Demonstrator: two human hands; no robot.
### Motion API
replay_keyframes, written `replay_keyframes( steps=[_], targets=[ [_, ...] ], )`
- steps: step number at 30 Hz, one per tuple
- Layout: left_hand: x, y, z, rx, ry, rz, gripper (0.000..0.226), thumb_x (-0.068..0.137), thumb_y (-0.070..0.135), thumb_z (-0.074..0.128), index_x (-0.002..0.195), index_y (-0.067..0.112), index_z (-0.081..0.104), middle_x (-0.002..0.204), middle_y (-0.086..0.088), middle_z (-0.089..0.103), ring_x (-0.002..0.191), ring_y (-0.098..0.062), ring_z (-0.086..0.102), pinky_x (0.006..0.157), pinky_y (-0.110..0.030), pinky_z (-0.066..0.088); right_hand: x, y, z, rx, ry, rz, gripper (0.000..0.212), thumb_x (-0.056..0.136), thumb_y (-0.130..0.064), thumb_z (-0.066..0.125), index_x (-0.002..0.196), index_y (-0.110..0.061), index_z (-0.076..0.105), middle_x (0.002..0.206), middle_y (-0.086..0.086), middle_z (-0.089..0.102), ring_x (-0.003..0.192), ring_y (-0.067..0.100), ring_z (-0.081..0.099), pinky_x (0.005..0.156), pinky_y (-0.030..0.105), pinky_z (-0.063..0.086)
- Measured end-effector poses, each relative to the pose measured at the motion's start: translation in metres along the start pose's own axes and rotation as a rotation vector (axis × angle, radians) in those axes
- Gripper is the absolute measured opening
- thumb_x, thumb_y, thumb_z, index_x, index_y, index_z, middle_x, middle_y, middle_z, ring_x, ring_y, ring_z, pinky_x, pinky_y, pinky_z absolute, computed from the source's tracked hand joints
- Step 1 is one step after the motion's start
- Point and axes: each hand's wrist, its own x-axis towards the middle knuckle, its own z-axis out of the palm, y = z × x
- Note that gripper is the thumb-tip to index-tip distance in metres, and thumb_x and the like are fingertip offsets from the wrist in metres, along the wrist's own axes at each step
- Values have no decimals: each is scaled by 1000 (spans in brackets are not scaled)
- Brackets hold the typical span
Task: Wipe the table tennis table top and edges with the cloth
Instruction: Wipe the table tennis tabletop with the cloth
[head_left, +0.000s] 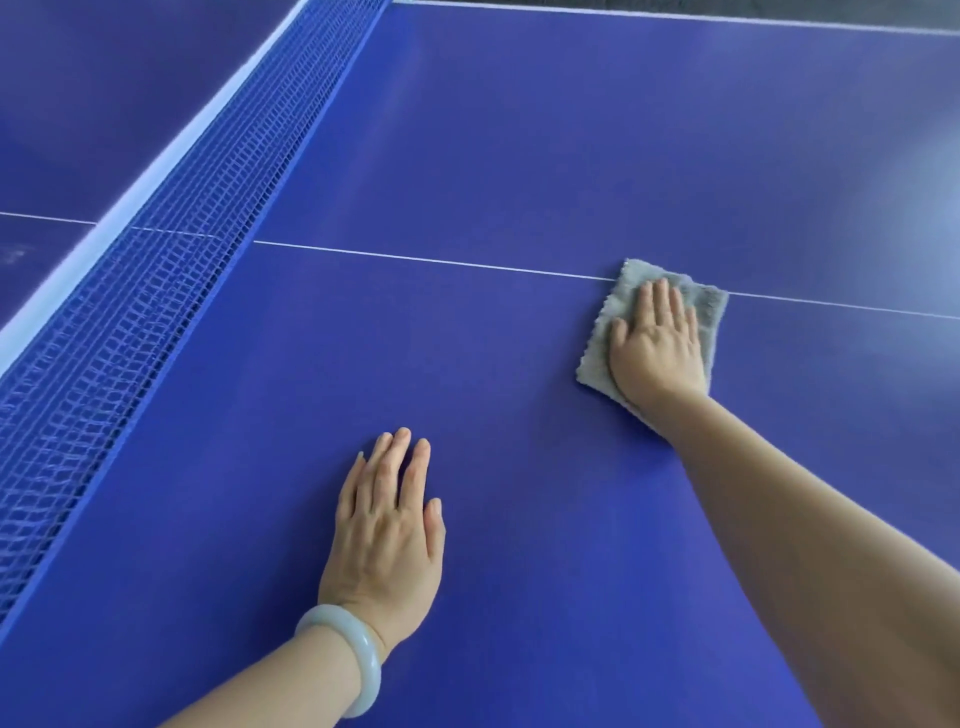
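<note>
- Net (156, 291): blue mesh with a white top band, running diagonally across the left side; no lettering can be read on it.
- Table (467, 171): glossy blue top with a thin white centre line (415, 259) and a white line at the far edge; a strip of dark floor shows beyond.
- Bracelet (349, 656): pale, smooth, on the left wrist.
- Left hand (387, 525): flat on the bare table, palm down, fingers extended, grasping nothing.
- Cloth (618, 306): grey, fluffy, lying on the table, its far end over the centre line.
- Right hand (655, 345): spread flat, pressing on the cloth, arm outstretched.
</note>
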Motion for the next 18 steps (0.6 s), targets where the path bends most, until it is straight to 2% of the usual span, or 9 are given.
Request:
replay_keyframes(
  steps=[2,3,5,7,9,10,12,15,18],
  targets=[
    [0,0,0,7,5,0,59,100,34,20,149,8,40,155,-12,37,146,-27,32,116,-49,33,-3,-18,5,14,-3,153,66,103,-36,21,159,-6,3,167,8,-3,154,20,-7,125,40,-5],
    [0,0,0,7,8,1,59,100,34,21,149,8,41,155,-12,37,146,-27,33,116,-49,34,-13,-41,11,23,-3,147,66,102,-35,21,158,-5,1,167,9,-4,154,22,-8,124,41,-5],
    [-1,0,-1,9,14,4,59,99,33,22,147,7,44,153,-13,40,144,-28,36,115,-50,35,-46,-92,30,61,-15,-40,67,102,-35,22,158,-4,2,167,10,-3,154,24,-7,124,41,-8],
    [-1,0,-2,17,11,6,58,98,32,22,144,6,47,152,-14,41,143,-28,37,115,-49,35,-84,-133,46,60,-67,-340,65,103,-35,24,158,-6,5,167,9,0,154,23,-5,124,38,-9],
    [-1,0,-3,16,9,6,58,98,32,22,143,6,47,152,-14,42,144,-27,36,115,-49,35,-95,-136,45,42,-126,-572,62,104,-36,26,159,-11,10,167,5,4,154,19,-3,124,35,-9],
    [0,0,-3,5,12,8,58,98,32,22,144,6,46,153,-13,41,144,-28,36,116,-49,34,-88,-121,39,40,-120,-615,61,105,-37,29,159,-13,14,167,3,8,154,17,1,124,33,-7],
    [0,-1,-2,-13,8,12,60,98,34,21,147,7,43,154,-13,38,145,-28,33,117,-49,32,-73,-70,27,15,-50,-517,59,104,-38,32,158,-17,21,166,1,15,154,16,7,124,30,-4],
    [0,-4,1,-16,9,2,60,99,35,19,149,9,40,156,-11,36,146,-27,31,118,-48,30,-68,26,6,14,35,-116,61,103,-42,26,159,-20,16,167,-3,8,154,13,2,125,33,-3],
    [0,-4,2,-15,5,9,61,99,35,19,149,9,39,155,-12,36,146,-28,31,119,-48,29,-89,40,1,32,30,209,65,103,-41,21,160,-13,6,168,2,0,154,15,-5,125,37,-4]
  ],
)
